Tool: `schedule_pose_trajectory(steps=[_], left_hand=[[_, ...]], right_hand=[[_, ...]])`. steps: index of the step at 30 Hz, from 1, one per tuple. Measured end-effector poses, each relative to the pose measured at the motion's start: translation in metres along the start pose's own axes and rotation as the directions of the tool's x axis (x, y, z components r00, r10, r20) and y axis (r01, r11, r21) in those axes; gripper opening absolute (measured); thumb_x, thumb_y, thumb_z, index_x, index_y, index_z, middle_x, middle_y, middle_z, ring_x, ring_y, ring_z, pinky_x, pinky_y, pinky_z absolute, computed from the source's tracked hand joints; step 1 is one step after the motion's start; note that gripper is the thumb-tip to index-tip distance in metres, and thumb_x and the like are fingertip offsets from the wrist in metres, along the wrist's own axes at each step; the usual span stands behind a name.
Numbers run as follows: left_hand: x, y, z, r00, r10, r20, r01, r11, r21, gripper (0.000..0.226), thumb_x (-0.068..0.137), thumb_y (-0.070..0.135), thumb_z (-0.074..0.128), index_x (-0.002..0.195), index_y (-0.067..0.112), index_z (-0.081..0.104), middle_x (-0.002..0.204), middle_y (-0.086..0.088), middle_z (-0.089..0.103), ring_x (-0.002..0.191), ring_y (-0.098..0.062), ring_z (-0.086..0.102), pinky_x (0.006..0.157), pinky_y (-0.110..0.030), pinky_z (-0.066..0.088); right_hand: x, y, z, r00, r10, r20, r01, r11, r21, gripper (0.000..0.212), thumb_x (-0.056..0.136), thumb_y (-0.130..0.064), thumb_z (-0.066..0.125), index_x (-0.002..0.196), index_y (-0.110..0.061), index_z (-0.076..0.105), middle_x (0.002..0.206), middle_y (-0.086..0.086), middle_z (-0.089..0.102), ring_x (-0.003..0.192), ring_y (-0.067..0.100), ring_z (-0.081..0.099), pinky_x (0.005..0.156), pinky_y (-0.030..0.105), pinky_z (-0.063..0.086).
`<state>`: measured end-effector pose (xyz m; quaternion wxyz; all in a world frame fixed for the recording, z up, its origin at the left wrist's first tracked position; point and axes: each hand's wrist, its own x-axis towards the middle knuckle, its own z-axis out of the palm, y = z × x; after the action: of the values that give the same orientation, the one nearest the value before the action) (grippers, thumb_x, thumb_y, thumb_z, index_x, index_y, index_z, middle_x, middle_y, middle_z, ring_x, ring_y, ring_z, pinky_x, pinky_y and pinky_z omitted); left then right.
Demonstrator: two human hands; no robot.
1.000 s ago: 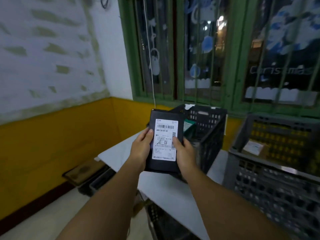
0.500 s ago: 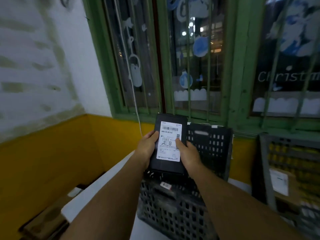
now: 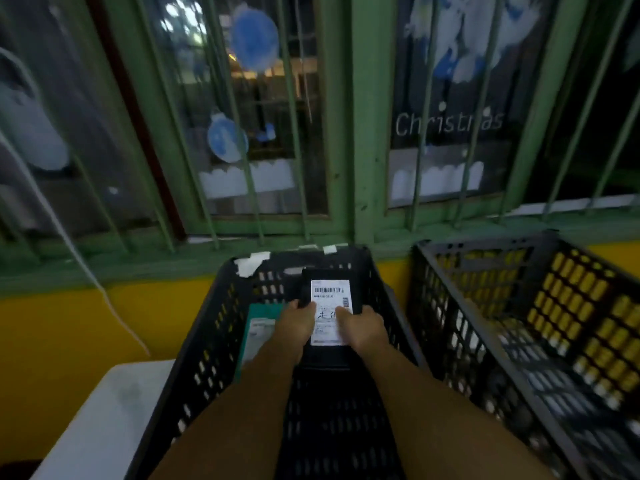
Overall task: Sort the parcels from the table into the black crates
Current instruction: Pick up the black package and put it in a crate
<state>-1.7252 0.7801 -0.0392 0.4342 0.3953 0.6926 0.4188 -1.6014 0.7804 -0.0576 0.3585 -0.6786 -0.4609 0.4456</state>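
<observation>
You hold the black parcel (image 3: 329,313) with both hands, left hand (image 3: 298,323) and right hand (image 3: 363,327) clamped on its two long sides, inside the black crate (image 3: 221,327). If you release unevenly, it may tip onto the green parcel (image 3: 258,327) beside your left hand. Its long axis points away from you, label up.

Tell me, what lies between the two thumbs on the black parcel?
In the head view, the parcel's white shipping label lies between the left hand and right hand; both thumbs rest on its edges.
</observation>
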Motion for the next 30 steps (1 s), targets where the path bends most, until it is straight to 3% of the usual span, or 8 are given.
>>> schedule_pose_trajectory(steps=[4, 8, 13, 17, 21, 25, 27, 30], left_hand=[[0.037, -0.043, 0.031, 0.992, -0.085, 0.096, 0.067, 0.982, 0.174, 0.034, 0.101, 0.021, 0.048, 0.129, 0.004, 0.057, 0.117, -0.018, 0.063, 0.089, -0.027, 0.06, 0.076, -0.035, 0.052], [0.063, -0.081, 0.043, 0.973, -0.205, 0.109, 0.172, 0.951, 0.257, 0.038, 0.101, 0.014, 0.046, 0.136, -0.001, 0.047, 0.122, -0.019, 0.06, 0.099, -0.03, 0.061, 0.076, -0.033, 0.051], [0.097, -0.11, 0.049, 0.972, -0.214, 0.092, 0.181, 0.943, 0.279, 0.042, 0.1, 0.007, 0.041, 0.141, 0.007, 0.046, 0.136, -0.018, 0.055, 0.118, -0.034, 0.055, 0.1, -0.04, 0.047], [0.123, -0.128, 0.049, 0.959, -0.283, -0.011, 0.278, 0.934, 0.222, 0.041, 0.105, 0.01, 0.035, 0.145, -0.002, 0.037, 0.142, -0.022, 0.049, 0.125, -0.036, 0.052, 0.099, -0.038, 0.043], [0.134, -0.143, 0.055, 0.963, -0.225, -0.146, 0.254, 0.939, 0.231, 0.045, 0.104, 0.012, 0.039, 0.146, -0.002, 0.031, 0.14, -0.023, 0.049, 0.121, -0.037, 0.053, 0.091, -0.038, 0.045], [0.127, -0.153, 0.059, 0.969, -0.123, -0.214, 0.18, 0.946, 0.271, 0.043, 0.105, 0.015, 0.035, 0.146, 0.001, 0.034, 0.146, -0.018, 0.043, 0.126, -0.035, 0.048, 0.101, -0.035, 0.04], [0.12, -0.157, 0.058, 0.979, -0.062, -0.195, 0.124, 0.939, 0.321, 0.041, 0.105, 0.011, 0.036, 0.144, 0.002, 0.04, 0.148, -0.017, 0.041, 0.133, -0.03, 0.041, 0.101, -0.027, 0.027], [0.107, -0.161, 0.053, 0.991, 0.045, -0.127, 0.012, 0.91, 0.415, 0.05, 0.1, 0.033, 0.04, 0.146, 0.015, 0.041, 0.146, -0.012, 0.046, 0.129, -0.028, 0.047, 0.109, -0.034, 0.035]], right_hand=[[0.027, 0.036, 0.022, 0.986, 0.161, -0.051, -0.16, 0.987, 0.011, 0.055, 0.089, -0.036, 0.062, 0.132, -0.004, 0.053, 0.133, 0.015, 0.057, 0.116, 0.033, 0.059, 0.093, 0.034, 0.049], [0.045, 0.067, 0.043, 0.967, 0.253, -0.021, -0.254, 0.967, -0.006, 0.055, 0.09, -0.029, 0.065, 0.135, -0.003, 0.047, 0.134, 0.014, 0.058, 0.117, 0.032, 0.059, 0.09, 0.029, 0.047], [0.07, 0.093, 0.075, 0.964, 0.263, 0.036, -0.261, 0.964, -0.045, 0.059, 0.09, -0.031, 0.064, 0.142, -0.01, 0.045, 0.135, 0.01, 0.058, 0.12, 0.029, 0.056, 0.097, 0.027, 0.044], [0.088, 0.099, 0.095, 0.972, 0.207, 0.112, -0.202, 0.978, -0.055, 0.056, 0.093, -0.024, 0.064, 0.144, -0.016, 0.043, 0.136, 0.007, 0.059, 0.12, 0.029, 0.057, 0.099, 0.029, 0.045], [0.106, 0.116, 0.11, 0.965, 0.213, 0.155, -0.202, 0.976, -0.083, 0.062, 0.096, -0.023, 0.058, 0.153, -0.022, 0.033, 0.135, 0.007, 0.061, 0.114, 0.028, 0.061, 0.097, 0.033, 0.05], [0.112, 0.127, 0.121, 0.969, 0.208, 0.131, -0.203, 0.978, -0.044, 0.063, 0.095, -0.025, 0.058, 0.153, -0.031, 0.033, 0.133, 0.005, 0.063, 0.11, 0.028, 0.063, 0.096, 0.039, 0.053], [0.112, 0.129, 0.125, 0.969, 0.206, 0.136, -0.206, 0.978, -0.012, 0.06, 0.094, -0.021, 0.058, 0.15, -0.031, 0.037, 0.131, 0.006, 0.065, 0.109, 0.028, 0.064, 0.096, 0.043, 0.054], [0.109, 0.125, 0.125, 0.973, 0.193, 0.125, -0.191, 0.981, -0.028, 0.056, 0.096, -0.02, 0.057, 0.149, -0.026, 0.039, 0.132, 0.007, 0.063, 0.113, 0.029, 0.063, 0.099, 0.042, 0.052]])
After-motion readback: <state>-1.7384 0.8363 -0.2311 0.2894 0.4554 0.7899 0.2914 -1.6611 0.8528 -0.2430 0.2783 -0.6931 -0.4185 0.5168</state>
